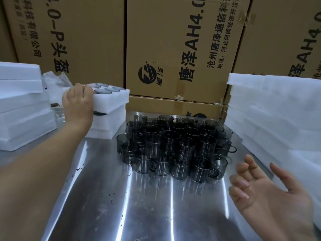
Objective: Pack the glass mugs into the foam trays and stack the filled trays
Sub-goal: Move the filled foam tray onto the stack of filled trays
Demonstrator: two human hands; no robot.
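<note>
The left hand [76, 101] grips the near end of a filled foam tray [112, 97], fingers curled over its top edge and clamped on the foam. That tray sits on top of a short stack of trays [111, 124] at the back left of the steel table [139, 206]. Dark round mug rims show in its pockets, though the hand covers some, so their number cannot be told. The loose glass mugs [175, 146], smoky grey, stand upright and packed close together in the middle of the table, just right of the stack. The right hand [264, 193] hovers palm-up over the table's near right side, fingers relaxed and spread apart, holding nothing. White foam sheets [271, 119] are piled on the right, more foam slabs [22, 110] on the far left, and printed cardboard boxes [173, 40] stand behind.
</note>
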